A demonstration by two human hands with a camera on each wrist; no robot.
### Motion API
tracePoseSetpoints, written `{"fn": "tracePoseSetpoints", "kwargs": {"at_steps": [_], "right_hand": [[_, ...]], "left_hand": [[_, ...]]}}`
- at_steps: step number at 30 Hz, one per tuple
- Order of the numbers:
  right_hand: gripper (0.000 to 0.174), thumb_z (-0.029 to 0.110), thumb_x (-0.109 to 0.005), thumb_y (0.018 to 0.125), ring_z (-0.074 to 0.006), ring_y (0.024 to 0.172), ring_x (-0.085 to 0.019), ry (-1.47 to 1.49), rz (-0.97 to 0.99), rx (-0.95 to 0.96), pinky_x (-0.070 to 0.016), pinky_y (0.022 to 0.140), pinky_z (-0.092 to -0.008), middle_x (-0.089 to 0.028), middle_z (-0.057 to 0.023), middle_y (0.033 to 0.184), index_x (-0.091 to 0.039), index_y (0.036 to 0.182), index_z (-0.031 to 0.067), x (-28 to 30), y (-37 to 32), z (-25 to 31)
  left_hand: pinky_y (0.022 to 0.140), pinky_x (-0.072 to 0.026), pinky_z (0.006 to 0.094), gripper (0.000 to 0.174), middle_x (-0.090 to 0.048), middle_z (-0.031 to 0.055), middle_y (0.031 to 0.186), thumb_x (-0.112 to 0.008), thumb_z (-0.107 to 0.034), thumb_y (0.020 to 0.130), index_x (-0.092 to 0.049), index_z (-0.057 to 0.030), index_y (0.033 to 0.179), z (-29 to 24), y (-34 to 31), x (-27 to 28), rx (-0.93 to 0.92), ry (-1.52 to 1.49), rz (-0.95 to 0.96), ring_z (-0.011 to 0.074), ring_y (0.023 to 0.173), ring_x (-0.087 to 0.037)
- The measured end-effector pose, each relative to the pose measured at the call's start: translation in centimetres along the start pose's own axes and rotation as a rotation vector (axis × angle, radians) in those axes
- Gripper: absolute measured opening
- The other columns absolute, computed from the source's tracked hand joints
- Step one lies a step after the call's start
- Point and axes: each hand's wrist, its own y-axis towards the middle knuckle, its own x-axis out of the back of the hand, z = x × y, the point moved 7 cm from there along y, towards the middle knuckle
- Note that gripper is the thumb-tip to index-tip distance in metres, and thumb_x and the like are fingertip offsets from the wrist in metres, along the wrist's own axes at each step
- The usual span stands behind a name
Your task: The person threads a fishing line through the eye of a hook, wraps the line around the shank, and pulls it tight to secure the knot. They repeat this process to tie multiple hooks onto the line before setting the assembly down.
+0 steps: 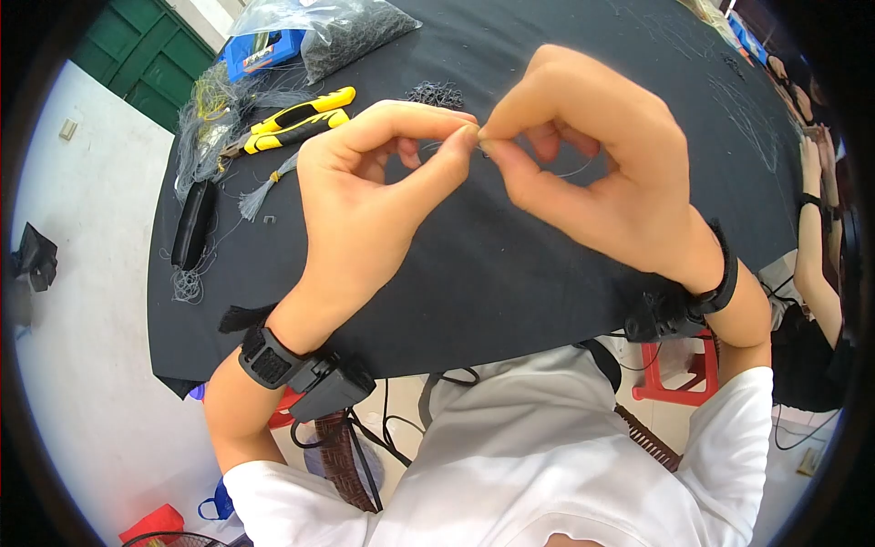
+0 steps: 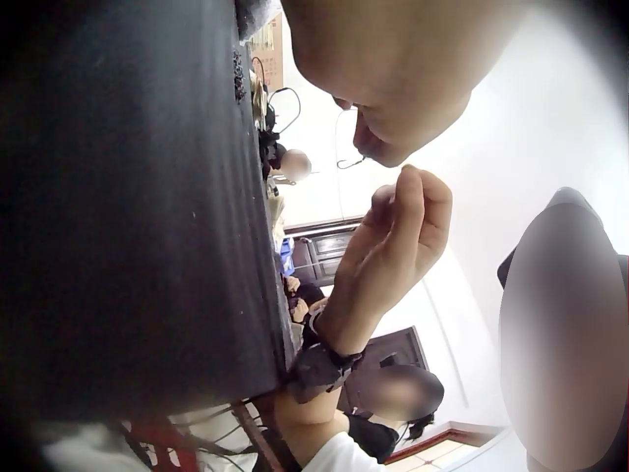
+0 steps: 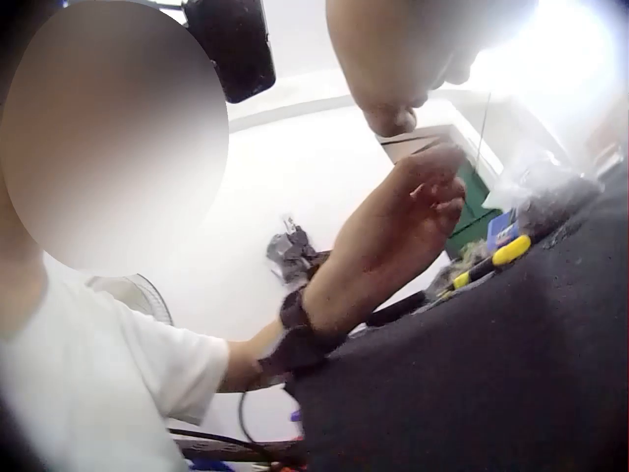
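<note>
Both hands are raised over the black-covered table, their fingertips meeting in the head view. My left hand (image 1: 365, 182) pinches thumb against forefinger, with a thin line (image 1: 576, 171) at the tips. Thumb and forefinger of my right hand (image 1: 629, 173) also pinch the line, and part of it curves below that hand's fingers. In the left wrist view the line (image 2: 337, 138) hangs in a loop by the fingertips and ends in a small hook shape. What sits exactly between the fingertips is hidden. Beyond the hands lies a small heap of dark, hook-like pieces (image 1: 436, 94).
Yellow-and-black pliers (image 1: 296, 123) lie left of the hands, beside a tied bundle of grey line (image 1: 260, 196) and a black case (image 1: 194, 223). Behind them are a blue box (image 1: 264, 55) and a clear bag of dark pieces (image 1: 355, 41). Other people sit at the right.
</note>
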Motion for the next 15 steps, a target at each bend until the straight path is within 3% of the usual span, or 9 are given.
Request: {"fn": "tracePoseSetpoints", "kwargs": {"at_steps": [15], "right_hand": [[0.006,0.001,-0.061,0.078,-0.0025,0.059,-0.041,0.078,0.045,-0.1,-0.0273,0.049,-0.0177,-0.05,0.0032,0.07,-0.059,0.083,0.0036,0.4,-0.1,-2.3]], "left_hand": [[0.063,-0.0353,0.0205,0.01,-0.067,0.0027,0.082,-0.066,-0.003,0.074,-0.068,-0.001,0.083,0.3,-0.1,-1.2,0.081,-0.04,0.16,0.0044,0.072,-0.054]]}}
